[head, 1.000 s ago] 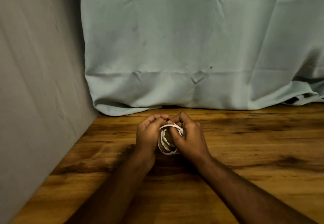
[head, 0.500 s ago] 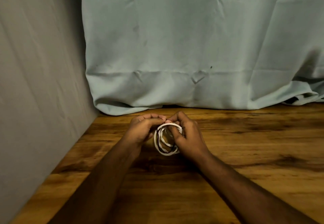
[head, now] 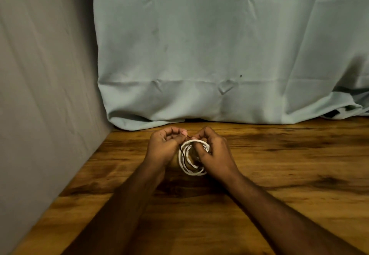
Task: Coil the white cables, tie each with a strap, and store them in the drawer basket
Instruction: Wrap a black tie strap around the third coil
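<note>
cable (head: 187, 160): white, already wound into a small coil of several loops, held upright just above the table (head: 279, 174) between the two hands, near the back edge of the wooden top and in front of the curtain (head: 219, 55).

right hand (head: 215, 154): fingers curled round the right side of the coil, thumb reaching into the loops; it holds the bundle together.

left hand (head: 165, 146): fingers curled, fingertips pinching a thin dark strap (head: 182, 148) at the top left of the coil. the strap shows as a fine dark line running down across the left loops; whether it fully encircles the bundle cannot be told, as the far side is hidden by the fingers.

step in hand, as judged: coiling of this cable appears done; tying is under way. the strap is on the coil but does not look fastened.

next move, as judged: the strap needs drawing snug round all loops and securing, by twist or knot, while the right hand keeps the loops gathered. slack in the right hand's hold would likely let the loops spring apart. the strap is thin and small; fine fingertip work is called for.

storage: not yet done. no drawer or basket is in view, nor any other cable. a grey wall (head: 40, 95) stands at the left.
</note>
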`<action>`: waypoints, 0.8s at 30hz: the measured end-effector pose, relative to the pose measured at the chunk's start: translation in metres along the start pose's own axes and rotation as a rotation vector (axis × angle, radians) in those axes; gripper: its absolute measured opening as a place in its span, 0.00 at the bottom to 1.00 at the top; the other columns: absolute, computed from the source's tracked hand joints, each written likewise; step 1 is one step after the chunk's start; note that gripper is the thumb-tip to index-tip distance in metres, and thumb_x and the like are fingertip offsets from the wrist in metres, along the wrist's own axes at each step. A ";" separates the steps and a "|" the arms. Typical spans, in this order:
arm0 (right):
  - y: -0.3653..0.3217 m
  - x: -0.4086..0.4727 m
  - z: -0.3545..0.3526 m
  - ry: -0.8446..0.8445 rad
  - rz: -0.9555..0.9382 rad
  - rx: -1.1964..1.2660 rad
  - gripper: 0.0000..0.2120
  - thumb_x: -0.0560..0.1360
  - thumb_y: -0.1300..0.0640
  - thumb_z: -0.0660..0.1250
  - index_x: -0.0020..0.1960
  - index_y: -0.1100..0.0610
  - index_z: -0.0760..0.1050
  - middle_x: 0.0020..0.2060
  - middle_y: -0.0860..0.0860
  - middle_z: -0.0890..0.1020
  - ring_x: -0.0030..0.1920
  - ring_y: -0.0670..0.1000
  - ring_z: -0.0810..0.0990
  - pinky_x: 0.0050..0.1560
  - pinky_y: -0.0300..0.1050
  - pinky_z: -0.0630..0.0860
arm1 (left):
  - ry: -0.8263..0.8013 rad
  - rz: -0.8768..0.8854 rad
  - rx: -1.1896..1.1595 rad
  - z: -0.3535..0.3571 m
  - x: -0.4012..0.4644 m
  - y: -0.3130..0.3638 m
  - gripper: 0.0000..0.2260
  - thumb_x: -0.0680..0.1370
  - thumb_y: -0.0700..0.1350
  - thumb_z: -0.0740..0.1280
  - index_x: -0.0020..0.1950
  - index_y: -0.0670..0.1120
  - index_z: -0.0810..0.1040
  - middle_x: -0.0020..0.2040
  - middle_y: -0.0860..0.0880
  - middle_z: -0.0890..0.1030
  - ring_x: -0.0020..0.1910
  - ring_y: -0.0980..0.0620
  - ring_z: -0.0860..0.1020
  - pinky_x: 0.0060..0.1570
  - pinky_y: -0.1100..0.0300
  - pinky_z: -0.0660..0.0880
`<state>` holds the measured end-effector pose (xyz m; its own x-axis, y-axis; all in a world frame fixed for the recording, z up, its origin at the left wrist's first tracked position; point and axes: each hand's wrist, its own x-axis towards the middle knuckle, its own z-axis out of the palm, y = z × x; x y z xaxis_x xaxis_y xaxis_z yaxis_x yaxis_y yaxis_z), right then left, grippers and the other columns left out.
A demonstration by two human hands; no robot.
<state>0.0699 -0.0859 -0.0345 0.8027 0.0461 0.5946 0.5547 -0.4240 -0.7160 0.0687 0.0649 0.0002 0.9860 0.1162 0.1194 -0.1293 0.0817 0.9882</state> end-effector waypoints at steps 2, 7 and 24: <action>0.000 -0.001 -0.001 0.030 0.004 0.007 0.04 0.75 0.57 0.67 0.48 0.51 0.79 0.34 0.47 0.84 0.33 0.44 0.82 0.33 0.42 0.76 | -0.015 -0.004 -0.009 0.001 0.000 -0.001 0.05 0.76 0.34 0.71 0.52 0.36 0.82 0.48 0.37 0.85 0.44 0.46 0.82 0.49 0.54 0.79; 0.000 -0.001 -0.002 0.068 0.039 0.069 0.05 0.77 0.60 0.69 0.49 0.50 0.80 0.36 0.47 0.85 0.35 0.46 0.84 0.35 0.52 0.81 | -0.078 0.007 -0.070 0.000 0.002 -0.002 0.05 0.77 0.35 0.70 0.51 0.39 0.84 0.46 0.41 0.87 0.42 0.49 0.85 0.44 0.60 0.82; -0.002 -0.001 0.002 -0.001 0.060 0.146 0.05 0.79 0.59 0.69 0.50 0.51 0.81 0.40 0.47 0.86 0.39 0.44 0.84 0.38 0.43 0.80 | -0.146 0.154 0.002 -0.001 0.002 -0.008 0.03 0.79 0.37 0.68 0.48 0.42 0.81 0.42 0.42 0.81 0.42 0.44 0.78 0.47 0.49 0.76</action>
<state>0.0682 -0.0837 -0.0348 0.8355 0.0252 0.5489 0.5316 -0.2896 -0.7959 0.0720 0.0658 -0.0072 0.9593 -0.0170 0.2819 -0.2800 0.0720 0.9573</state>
